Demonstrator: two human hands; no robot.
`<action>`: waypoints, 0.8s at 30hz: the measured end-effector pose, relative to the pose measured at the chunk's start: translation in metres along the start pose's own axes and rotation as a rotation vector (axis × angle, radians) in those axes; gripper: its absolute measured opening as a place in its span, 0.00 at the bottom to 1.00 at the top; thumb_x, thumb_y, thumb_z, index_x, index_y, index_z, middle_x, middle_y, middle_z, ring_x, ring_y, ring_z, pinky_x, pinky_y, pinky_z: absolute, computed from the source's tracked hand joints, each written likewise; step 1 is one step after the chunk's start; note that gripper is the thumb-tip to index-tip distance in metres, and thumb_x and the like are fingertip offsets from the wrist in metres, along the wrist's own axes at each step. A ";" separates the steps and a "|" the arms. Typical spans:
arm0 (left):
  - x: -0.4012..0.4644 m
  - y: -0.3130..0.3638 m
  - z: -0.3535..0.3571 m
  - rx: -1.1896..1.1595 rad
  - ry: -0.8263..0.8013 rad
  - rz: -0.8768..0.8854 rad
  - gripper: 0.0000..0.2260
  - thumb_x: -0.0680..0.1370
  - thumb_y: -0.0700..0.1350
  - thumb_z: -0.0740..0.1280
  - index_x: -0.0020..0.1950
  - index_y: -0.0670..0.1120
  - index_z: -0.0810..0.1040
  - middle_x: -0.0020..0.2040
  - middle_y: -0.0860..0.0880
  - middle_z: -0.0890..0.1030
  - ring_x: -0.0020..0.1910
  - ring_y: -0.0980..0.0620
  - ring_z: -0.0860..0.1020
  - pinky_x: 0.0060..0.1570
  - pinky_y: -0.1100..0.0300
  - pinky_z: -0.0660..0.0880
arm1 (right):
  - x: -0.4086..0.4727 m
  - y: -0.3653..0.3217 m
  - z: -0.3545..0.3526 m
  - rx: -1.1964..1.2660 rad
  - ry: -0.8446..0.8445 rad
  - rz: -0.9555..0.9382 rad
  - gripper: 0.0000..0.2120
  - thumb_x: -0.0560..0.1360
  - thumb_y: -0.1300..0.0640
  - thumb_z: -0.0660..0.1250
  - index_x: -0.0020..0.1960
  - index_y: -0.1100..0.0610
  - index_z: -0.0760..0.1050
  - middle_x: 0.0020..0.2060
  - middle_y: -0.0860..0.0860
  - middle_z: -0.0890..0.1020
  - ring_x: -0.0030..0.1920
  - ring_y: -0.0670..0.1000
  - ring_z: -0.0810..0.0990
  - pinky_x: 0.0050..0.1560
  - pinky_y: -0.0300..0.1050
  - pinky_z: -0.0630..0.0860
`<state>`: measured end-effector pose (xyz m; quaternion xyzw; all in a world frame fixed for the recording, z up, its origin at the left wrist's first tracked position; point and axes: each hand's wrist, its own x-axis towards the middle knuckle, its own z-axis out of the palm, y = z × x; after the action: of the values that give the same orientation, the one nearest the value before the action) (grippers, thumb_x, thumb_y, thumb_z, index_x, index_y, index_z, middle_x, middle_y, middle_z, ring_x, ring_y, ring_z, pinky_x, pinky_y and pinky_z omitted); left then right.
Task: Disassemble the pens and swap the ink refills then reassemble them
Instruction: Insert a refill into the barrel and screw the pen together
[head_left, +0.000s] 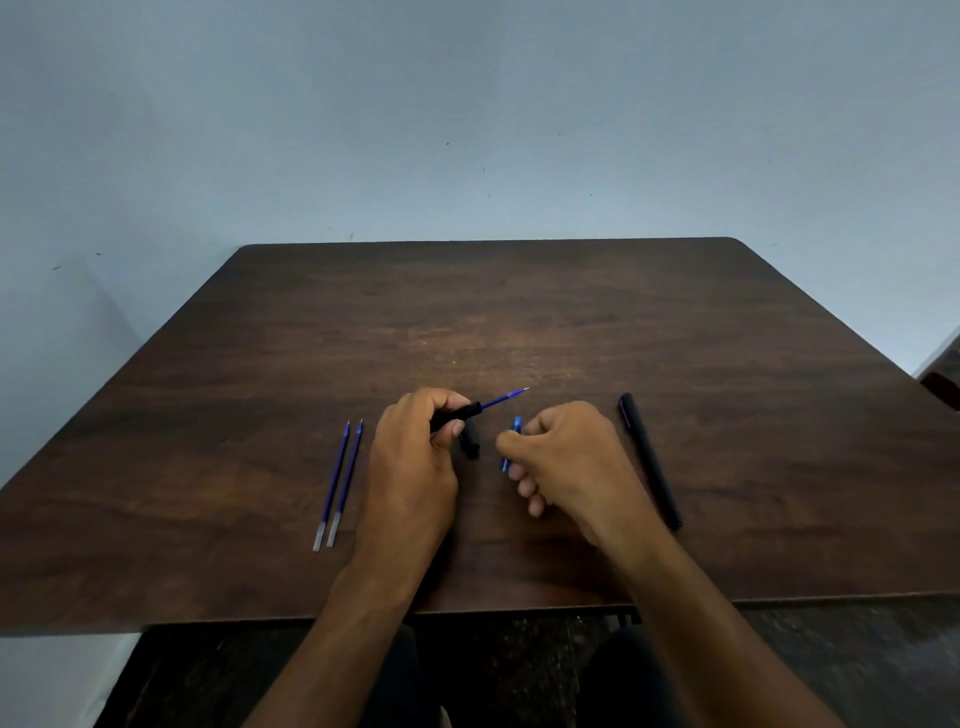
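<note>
Left hand (415, 447): closed around a black pen barrel (454, 415), thumb pressed on its side, held just above the tabletop (519, 322).
Refill in barrel (503, 399): a blue ink refill sticks out of the barrel's far end, its metal tip pointing away and to the right.
Right hand (566, 457): fingers curled together, pinching a small blue pen piece (511, 441) between thumb and forefinger; what part of the pen it is cannot be told.
Black part (470, 441): a short dark piece lies on the tabletop between the two hands, partly hidden by the left thumb.
Spare refills (337, 483): two blue refills with clear ends lie side by side on the tabletop left of the left hand, tips pointing away.
Whole pen (649, 460): a black capped pen lies on the tabletop right of the right hand, apart from it.
Wall (467, 130): plain pale blue, behind the tabletop's far edge.
</note>
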<state>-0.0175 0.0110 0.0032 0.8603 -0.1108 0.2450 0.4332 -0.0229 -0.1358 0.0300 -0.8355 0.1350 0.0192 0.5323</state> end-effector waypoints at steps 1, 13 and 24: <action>0.000 0.000 0.000 0.004 -0.001 0.002 0.12 0.76 0.32 0.69 0.52 0.48 0.79 0.49 0.54 0.80 0.50 0.55 0.75 0.50 0.74 0.66 | 0.000 0.002 -0.003 0.117 0.003 -0.007 0.09 0.72 0.59 0.71 0.37 0.63 0.80 0.27 0.55 0.83 0.23 0.51 0.78 0.29 0.48 0.81; -0.001 0.003 -0.001 0.048 -0.035 -0.010 0.11 0.76 0.34 0.69 0.53 0.49 0.79 0.49 0.57 0.79 0.50 0.59 0.74 0.50 0.76 0.65 | 0.003 0.008 -0.030 0.887 0.030 -0.150 0.06 0.79 0.65 0.67 0.49 0.68 0.81 0.44 0.67 0.86 0.45 0.66 0.87 0.42 0.52 0.85; -0.001 0.004 -0.002 0.043 -0.048 -0.042 0.10 0.77 0.35 0.69 0.54 0.48 0.80 0.50 0.55 0.79 0.51 0.59 0.74 0.50 0.77 0.65 | 0.001 0.009 -0.029 0.889 0.009 -0.139 0.07 0.79 0.65 0.67 0.49 0.69 0.81 0.43 0.67 0.87 0.44 0.66 0.87 0.42 0.52 0.86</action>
<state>-0.0204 0.0099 0.0066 0.8771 -0.0981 0.2175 0.4170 -0.0277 -0.1653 0.0346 -0.5327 0.0762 -0.0800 0.8391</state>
